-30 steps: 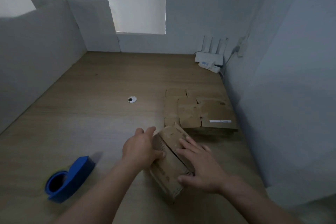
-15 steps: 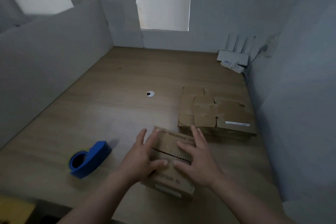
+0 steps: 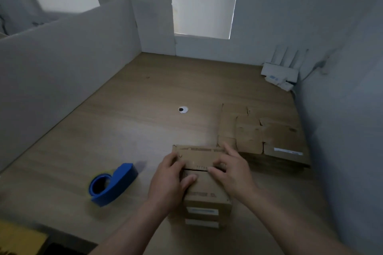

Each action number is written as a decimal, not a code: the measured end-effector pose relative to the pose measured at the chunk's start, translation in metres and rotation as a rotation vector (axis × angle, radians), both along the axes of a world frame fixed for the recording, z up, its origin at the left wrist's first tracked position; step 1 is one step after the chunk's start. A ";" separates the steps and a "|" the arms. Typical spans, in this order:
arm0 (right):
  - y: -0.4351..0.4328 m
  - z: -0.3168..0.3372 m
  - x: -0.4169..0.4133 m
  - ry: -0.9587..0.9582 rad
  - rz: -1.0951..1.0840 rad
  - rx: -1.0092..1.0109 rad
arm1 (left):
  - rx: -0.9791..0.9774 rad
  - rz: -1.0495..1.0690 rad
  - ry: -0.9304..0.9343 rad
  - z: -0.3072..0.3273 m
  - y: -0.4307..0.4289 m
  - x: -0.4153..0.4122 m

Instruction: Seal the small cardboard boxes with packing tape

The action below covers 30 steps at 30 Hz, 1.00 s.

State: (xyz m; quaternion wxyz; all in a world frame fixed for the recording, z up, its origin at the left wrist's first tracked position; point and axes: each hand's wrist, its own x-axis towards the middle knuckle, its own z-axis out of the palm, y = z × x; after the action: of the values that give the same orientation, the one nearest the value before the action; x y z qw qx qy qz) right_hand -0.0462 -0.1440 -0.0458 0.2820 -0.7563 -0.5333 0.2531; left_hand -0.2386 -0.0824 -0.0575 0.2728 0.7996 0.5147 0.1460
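Both left hand [image 3: 168, 180] and right hand [image 3: 233, 172] press cardboard box [image 3: 207, 189] flaps.

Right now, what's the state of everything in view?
box: upright, flaps folded down, no tape visible on seam
left hand: presses on box top
right hand: presses on box top
tape: on table, untouched
flat boxes: flattened, stacked
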 end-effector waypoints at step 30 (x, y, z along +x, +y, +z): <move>0.028 -0.025 -0.026 0.159 -0.431 0.092 | -0.181 -0.183 -0.073 -0.009 0.068 0.007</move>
State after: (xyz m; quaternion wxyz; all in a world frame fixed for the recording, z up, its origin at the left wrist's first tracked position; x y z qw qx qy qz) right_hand -0.0727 -0.1164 -0.0707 0.4049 -0.8167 -0.3466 0.2210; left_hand -0.2312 -0.0146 -0.0670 0.3743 0.8095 0.4405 0.1025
